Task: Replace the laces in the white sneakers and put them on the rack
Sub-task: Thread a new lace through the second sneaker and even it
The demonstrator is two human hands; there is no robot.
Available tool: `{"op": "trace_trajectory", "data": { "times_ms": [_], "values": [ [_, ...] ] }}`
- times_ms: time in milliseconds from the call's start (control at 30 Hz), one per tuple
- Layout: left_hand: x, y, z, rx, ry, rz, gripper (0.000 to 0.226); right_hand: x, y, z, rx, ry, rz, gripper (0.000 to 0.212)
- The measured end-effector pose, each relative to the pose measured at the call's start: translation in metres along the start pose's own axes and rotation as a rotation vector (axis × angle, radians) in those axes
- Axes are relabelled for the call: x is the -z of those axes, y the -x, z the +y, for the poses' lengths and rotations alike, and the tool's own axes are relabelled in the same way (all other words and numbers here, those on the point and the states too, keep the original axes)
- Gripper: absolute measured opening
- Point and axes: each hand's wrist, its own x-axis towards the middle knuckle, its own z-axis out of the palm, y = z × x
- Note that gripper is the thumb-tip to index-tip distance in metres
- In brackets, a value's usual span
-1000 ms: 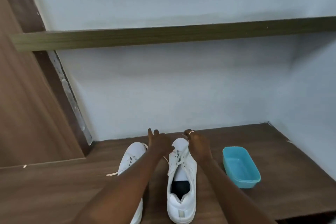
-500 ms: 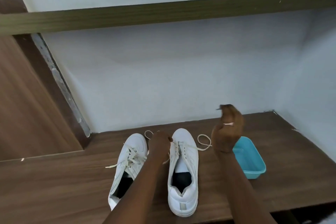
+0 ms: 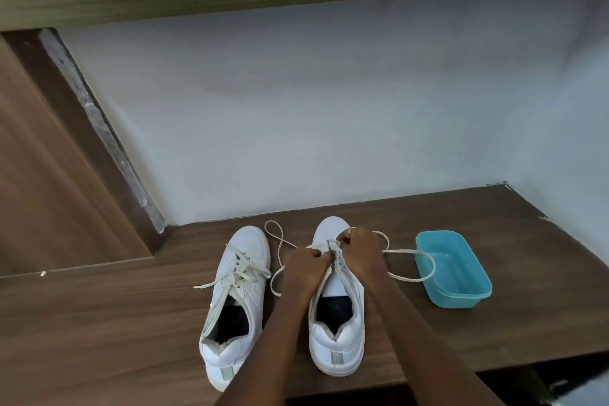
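Head view, left hand, right hand, fingers pinching lace over sneaker

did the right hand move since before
Yes: the right hand went left, away from the blue tub, to the lace on the right sneaker.

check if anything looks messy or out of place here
The lace of the right sneaker is mostly unthreaded: one loop sprawls on the shelf toward the left sneaker, the other drapes over the rim of the teal tub. The left hand and right hand pinch it near the toe.
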Motion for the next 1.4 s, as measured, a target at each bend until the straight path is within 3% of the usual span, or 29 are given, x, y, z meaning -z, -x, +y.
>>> {"op": "trace_trajectory", "data": {
  "times_ms": [167, 367, 900, 1067, 1233, 1400],
  "values": [
    [0.008, -0.006, 0.001, 0.020, 0.085, 0.043, 0.055, -0.007, 0.001, -0.002, 0.006, 0.030, -0.036, 0.021],
    [0.009, -0.017, -0.015, 0.147, 0.399, -0.003, 0.050, -0.015, 0.001, -0.006, 0.032, 0.146, -0.074, 0.022],
    [0.014, -0.021, -0.013, 0.195, 0.551, -0.068, 0.058, -0.020, 0.009, -0.012, 0.107, 0.267, -0.028, 0.025],
    [0.013, -0.016, -0.012, 0.334, 0.761, -0.094, 0.024, -0.021, 0.006, -0.010, 0.106, 0.183, -0.054, 0.026],
    [0.008, -0.018, -0.012, 0.398, 0.791, -0.028, 0.039, -0.021, 0.002, -0.003, 0.072, 0.018, -0.103, 0.021],
    [0.017, -0.015, -0.002, 0.460, 0.755, -0.072, 0.021, -0.014, -0.001, -0.003, -0.005, -0.124, -0.155, 0.032]
  ]
}}
